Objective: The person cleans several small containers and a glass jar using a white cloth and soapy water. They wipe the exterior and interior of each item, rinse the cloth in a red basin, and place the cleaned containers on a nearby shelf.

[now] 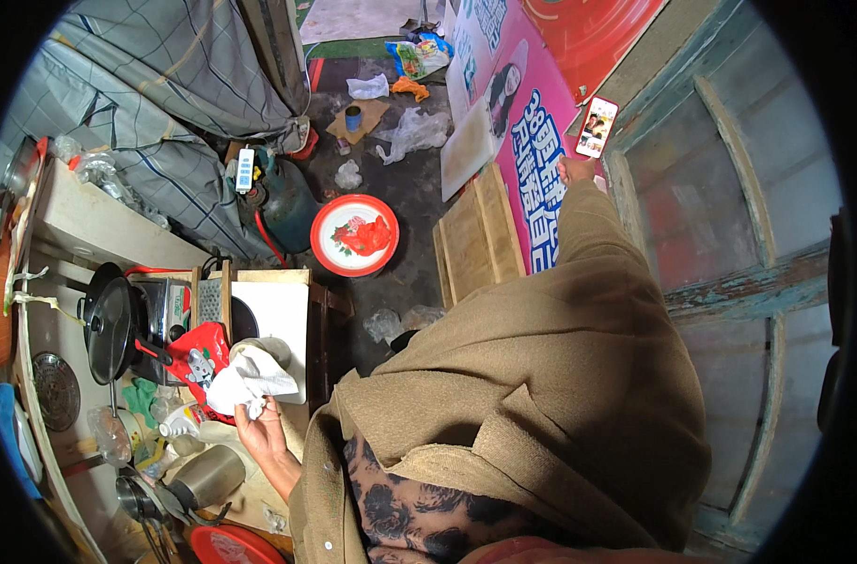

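Note:
My left hand [262, 430] grips a crumpled white cloth or paper towel [253, 381] at its lower edge. That white piece lies against a round greyish object [277, 350] and beside a red plastic bag [206, 356] with a printed cartoon figure. My right hand [576, 169] is stretched far forward, its fingers curled, just below a phone [597, 127] in a red case with a lit screen. Whether the fingers touch or hold the phone is hard to make out. A pink printed board [534, 155] stands beside that hand.
A lidded black pan [111, 324] sits on a stove at left, near a grater [212, 303], white board [287, 310] and metal kettle [210, 476]. Beyond are a gas cylinder [287, 204] and red-rimmed basin [319, 240]. Plastic bags [418, 134] litter the floor. A glazed door [724, 303] borders the right.

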The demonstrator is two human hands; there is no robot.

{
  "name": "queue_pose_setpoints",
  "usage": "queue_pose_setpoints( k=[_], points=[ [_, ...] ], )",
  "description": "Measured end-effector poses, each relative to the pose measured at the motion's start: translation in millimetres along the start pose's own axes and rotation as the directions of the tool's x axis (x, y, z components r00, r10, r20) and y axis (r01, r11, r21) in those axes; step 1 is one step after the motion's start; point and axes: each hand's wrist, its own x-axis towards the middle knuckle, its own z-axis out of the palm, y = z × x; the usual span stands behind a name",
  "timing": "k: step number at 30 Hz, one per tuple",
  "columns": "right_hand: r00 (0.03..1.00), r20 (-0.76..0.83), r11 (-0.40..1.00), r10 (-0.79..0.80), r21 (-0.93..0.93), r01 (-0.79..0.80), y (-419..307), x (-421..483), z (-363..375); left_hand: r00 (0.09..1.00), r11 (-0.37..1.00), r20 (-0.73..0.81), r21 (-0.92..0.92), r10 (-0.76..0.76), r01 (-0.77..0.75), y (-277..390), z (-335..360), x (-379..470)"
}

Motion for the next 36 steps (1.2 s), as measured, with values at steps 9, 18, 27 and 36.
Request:
queue_pose_setpoints(
  k=[9, 18, 27, 36],
  points=[
    [0.999, -0.049, 1.000, -0.022, -0.017, 0.021, -5.1, -9.1, 3.0, 1.000, 1.000, -0.026, -0.026, -0.009, 0.008, -5.1, -3.1, -2.3],
    [0.996, -0.052, 0.990, -0.078, -0.119, 0.072, 12.3, 19.3, -1.7, 0.999, 1.000, -0.037, -0.006, -0.003, 0.003, -11.8, 6.1, -4.5],
    [0.760, 0.597, 0.960, -0.258, 0.070, 0.272, -5.4, -100.4, 62.5, 1.000, 0.957, -0.018, 0.290, 0.012, -0.007, -35.9, 56.9, 5.4],
    [-0.318, 0.947, 0.989, -0.038, -0.010, -0.148, -2.2, -479.1, 124.0, 0.951, 0.804, 0.301, 0.581, -0.068, -0.127, -144.5, 151.9, 47.6]
  ],
)
